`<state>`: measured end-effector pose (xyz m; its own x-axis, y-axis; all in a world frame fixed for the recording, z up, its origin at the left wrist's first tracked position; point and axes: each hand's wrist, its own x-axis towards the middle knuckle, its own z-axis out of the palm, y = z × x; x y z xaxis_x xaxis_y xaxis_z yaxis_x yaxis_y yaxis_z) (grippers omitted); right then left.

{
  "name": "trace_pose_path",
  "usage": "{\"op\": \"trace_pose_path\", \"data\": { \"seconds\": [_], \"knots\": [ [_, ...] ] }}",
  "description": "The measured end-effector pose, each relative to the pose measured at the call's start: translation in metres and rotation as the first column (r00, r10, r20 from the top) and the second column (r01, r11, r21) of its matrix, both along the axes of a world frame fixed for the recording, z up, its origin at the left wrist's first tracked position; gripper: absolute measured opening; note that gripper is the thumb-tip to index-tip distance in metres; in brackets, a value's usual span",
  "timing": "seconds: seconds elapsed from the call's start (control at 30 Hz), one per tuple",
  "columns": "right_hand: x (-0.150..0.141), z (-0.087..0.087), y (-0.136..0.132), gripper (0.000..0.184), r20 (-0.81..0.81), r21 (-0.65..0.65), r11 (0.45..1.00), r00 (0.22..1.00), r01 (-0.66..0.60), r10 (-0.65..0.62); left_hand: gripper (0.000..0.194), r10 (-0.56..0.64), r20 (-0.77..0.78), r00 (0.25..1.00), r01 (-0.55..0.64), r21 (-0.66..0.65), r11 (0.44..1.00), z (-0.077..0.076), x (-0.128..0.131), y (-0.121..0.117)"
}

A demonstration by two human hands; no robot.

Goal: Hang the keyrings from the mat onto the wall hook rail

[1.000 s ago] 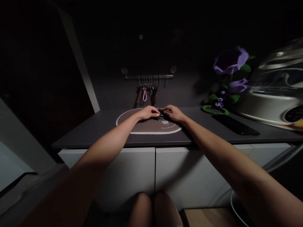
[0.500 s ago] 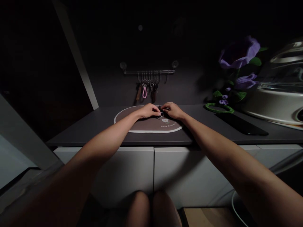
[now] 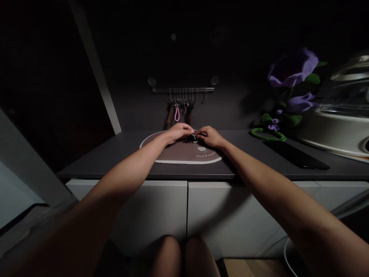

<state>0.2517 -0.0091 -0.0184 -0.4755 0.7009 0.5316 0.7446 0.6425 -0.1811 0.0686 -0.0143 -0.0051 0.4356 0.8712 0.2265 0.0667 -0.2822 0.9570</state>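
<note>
A small dark bunch of keys (image 3: 193, 139) with shiny metal parts is just above or on the brown oval mat (image 3: 175, 154). My left hand (image 3: 180, 132) comes at it from the left, thumb and fingers pinched on its upper part. From the other side my right hand (image 3: 210, 136) has its fingertips closed on the same bunch. The two hands' fingertips almost meet, and they hide part of the bunch. Single keys are too small and dark to make out.
Behind the hands, a clear rail (image 3: 184, 90) with hooks carries several keys and a pink loop (image 3: 177, 114). To the right are a black phone-like slab (image 3: 296, 154), a purple flower decoration (image 3: 294, 69) and a pale appliance (image 3: 340, 125). White cabinet doors (image 3: 155, 207) lie below the counter.
My left hand has risen slightly and shifted left. The metal ring that lay in front of the fingers is no longer distinct; more of the dark bunch shows between the hands. The view has tilted slightly.
</note>
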Motion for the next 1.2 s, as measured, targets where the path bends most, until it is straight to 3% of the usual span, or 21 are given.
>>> {"op": "trace_pose_path", "data": {
  "seconds": [0.17, 0.33, 0.5, 0.67, 0.9, 1.2],
  "knots": [
    [-0.002, 0.001, -0.002, 0.019, -0.065, -0.043, 0.999, 0.997, -0.033, 0.030, 0.011, 0.009, 0.108, 0.994, 0.001, -0.085, 0.996, 0.002, -0.002, 0.001],
    [-0.004, 0.000, -0.004, 0.021, -0.257, -0.165, 0.982, 0.965, -0.096, 0.051, 0.010, -0.009, 0.222, 0.975, 0.032, -0.100, 0.994, 0.005, -0.005, 0.002],
    [-0.010, 0.004, -0.011, 0.025, -0.506, -0.266, 0.934, 0.859, -0.239, 0.076, 0.006, 0.010, 0.307, 0.952, 0.026, -0.111, 0.993, 0.007, -0.004, 0.000],
    [-0.014, 0.010, -0.019, 0.025, -0.697, -0.241, 0.898, 0.710, -0.368, 0.104, 0.006, 0.017, 0.351, 0.936, 0.033, -0.134, 0.990, 0.008, -0.003, -0.001],
    [-0.015, 0.012, -0.023, 0.026, -0.707, -0.252, 0.877, 0.696, -0.409, 0.122, 0.011, -0.010, 0.369, 0.929, 0.069, -0.147, 0.987, 0.005, -0.003, 0.003],
    [-0.014, 0.009, -0.018, 0.032, -0.702, -0.231, 0.899, 0.703, -0.373, 0.111, 0.015, -0.027, 0.364, 0.931, 0.096, -0.175, 0.980, 0.003, -0.001, 0.001]
  ]
}}
